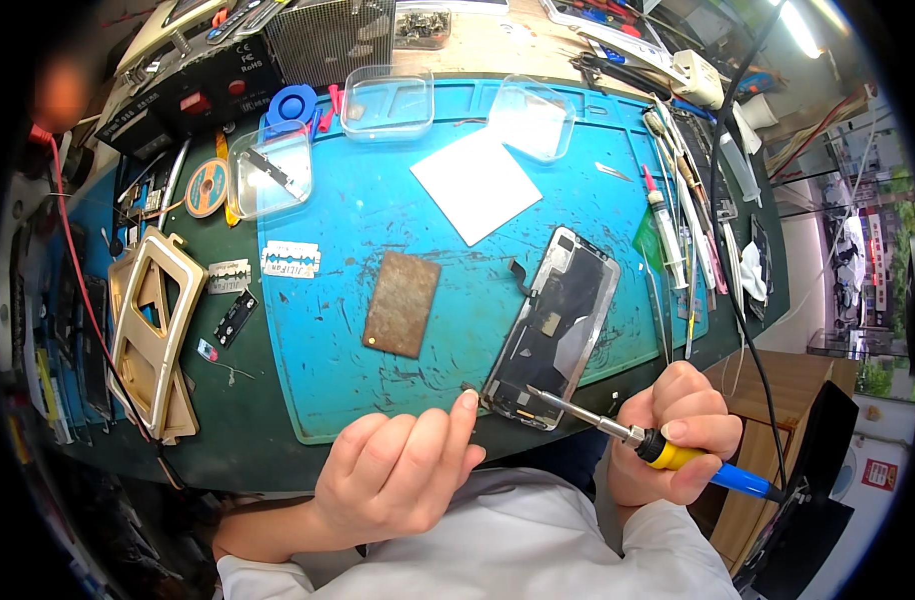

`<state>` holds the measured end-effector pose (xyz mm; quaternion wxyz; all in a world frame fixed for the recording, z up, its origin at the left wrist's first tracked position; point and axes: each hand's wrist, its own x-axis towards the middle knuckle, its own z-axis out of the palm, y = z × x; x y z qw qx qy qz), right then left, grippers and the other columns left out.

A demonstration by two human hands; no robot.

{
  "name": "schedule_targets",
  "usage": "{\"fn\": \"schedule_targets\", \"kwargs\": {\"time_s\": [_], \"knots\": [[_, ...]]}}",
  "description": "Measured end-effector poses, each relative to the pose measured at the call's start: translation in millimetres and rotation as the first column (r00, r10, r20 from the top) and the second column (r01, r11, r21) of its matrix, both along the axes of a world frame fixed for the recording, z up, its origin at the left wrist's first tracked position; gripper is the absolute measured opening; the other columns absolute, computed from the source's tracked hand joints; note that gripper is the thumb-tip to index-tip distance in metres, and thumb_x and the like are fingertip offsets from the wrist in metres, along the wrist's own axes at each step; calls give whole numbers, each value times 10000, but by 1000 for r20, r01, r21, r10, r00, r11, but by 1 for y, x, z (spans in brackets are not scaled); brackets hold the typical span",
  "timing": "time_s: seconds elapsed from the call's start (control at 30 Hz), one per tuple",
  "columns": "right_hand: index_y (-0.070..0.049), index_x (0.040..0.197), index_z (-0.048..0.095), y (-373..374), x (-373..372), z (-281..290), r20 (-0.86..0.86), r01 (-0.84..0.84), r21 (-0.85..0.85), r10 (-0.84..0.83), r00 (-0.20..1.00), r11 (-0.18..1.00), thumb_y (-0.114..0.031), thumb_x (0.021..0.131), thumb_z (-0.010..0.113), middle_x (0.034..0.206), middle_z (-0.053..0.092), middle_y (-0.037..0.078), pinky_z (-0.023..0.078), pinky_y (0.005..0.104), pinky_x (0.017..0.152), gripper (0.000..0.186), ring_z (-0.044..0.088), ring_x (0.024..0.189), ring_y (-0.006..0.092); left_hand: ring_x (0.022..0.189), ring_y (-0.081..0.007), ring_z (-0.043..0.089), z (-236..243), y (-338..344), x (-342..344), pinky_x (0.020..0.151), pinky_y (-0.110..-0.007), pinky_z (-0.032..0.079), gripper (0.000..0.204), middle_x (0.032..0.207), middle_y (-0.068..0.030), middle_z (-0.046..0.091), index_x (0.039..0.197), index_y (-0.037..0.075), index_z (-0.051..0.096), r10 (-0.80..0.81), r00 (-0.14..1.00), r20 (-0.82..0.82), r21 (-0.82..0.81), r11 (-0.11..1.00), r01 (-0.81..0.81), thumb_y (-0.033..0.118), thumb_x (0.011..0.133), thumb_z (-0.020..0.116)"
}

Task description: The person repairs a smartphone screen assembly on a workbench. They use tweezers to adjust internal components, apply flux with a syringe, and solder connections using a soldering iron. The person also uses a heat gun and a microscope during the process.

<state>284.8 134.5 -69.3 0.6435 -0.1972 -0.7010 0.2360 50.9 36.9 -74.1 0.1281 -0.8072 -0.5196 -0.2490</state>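
Observation:
My right hand (683,430) grips a soldering iron (668,452) with a yellow and blue handle. Its metal tip reaches over the lower part of a phone screen assembly (568,310), which lies back side up and tilted on the blue mat (328,375); I cannot tell if the tip touches it. A short dark flex cable (519,272) sticks out from the assembly's left side. Near its lower left corner is my left hand (398,470), index finger stretched forward, thumb tip apart from it and the other fingers curled. I see nothing held there.
Left of the assembly lies a brown metal plate (402,304), with a white square pad (476,186) beyond it. Clear plastic boxes (388,105) line the back. Razor blades (291,260) and beige frames (163,320) sit left; syringes (668,225), tweezers and a black cable (743,325) lie right.

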Motion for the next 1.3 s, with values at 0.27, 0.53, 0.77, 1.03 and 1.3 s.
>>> {"fn": "schedule_targets", "kwargs": {"time_s": [0.27,0.53,0.77,1.03,1.3], "knots": [[-36,943,610,2,1,1,1,-6,-6,6,1000,1000,-407,1063,511,676,506,9,269,278,434,402,385,464,105,854,-192,524,-1,0,0,697,-341,450,331,969,-44,612,1082,10,788,-21,1000,2,4,1000,21,270,1027,591],[-40,942,645,6,5,20,213,84,-478,23,977,875,-468,1008,631,787,623,42,423,291,611,433,532,675,151,866,-195,528,-1,1,-1,708,-345,458,337,983,-48,614,1088,5,786,-30,1000,-4,-2,1000,30,272,1029,589],[-16,949,644,19,15,34,139,44,-518,33,990,854,-505,942,732,858,632,69,413,232,613,496,534,689,100,874,-197,537,0,-2,-2,727,-354,476,331,993,-54,615,1083,4,788,-30,1000,1,1,1000,30,265,1024,594],[-88,1036,547,54,36,84,-174,-125,-474,46,984,872,-386,910,814,765,424,-32,261,196,472,420,348,580,40,860,-173,551,7,-1,-4,786,-329,491,292,963,-25,605,1089,38,774,-19,999,-36,4,1000,20,262,986,617],[8,1191,680,137,28,236,-161,135,-91,-148,976,987,-357,1059,609,822,609,25,333,254,525,395,488,638,84,903,-217,584,19,-4,1,793,-373,478,308,1011,-58,593,1144,6,741,-35,999,27,-22,999,35,220,926,698]]}}
